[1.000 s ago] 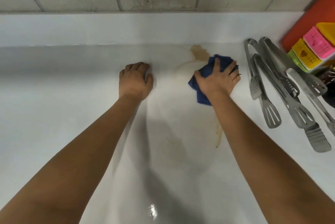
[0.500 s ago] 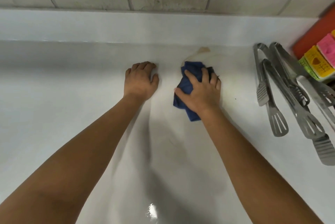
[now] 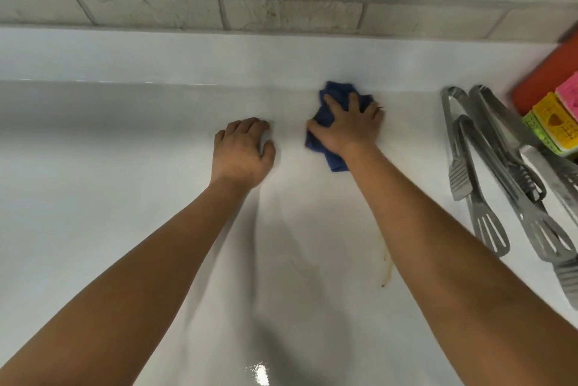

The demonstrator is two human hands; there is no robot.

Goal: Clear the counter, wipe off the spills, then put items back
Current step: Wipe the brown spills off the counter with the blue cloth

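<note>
The right hand (image 3: 350, 129) presses the blue cloth (image 3: 331, 104) flat, fingers spread; the left hand (image 3: 242, 151) rests curled, empty, on the worktop (image 3: 125, 166). A wide sweep could knock the tongs (image 3: 488, 173), or miss the brown streak (image 3: 387, 267).

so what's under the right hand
A crumpled blue cloth lies under the right hand, pressed flat on the white counter. Whether any spill remains beneath the cloth cannot be seen; it is covered.

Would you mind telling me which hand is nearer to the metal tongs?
Right. The right hand presses the blue cloth just left of the metal tongs; the left hand rests farther left.
</note>
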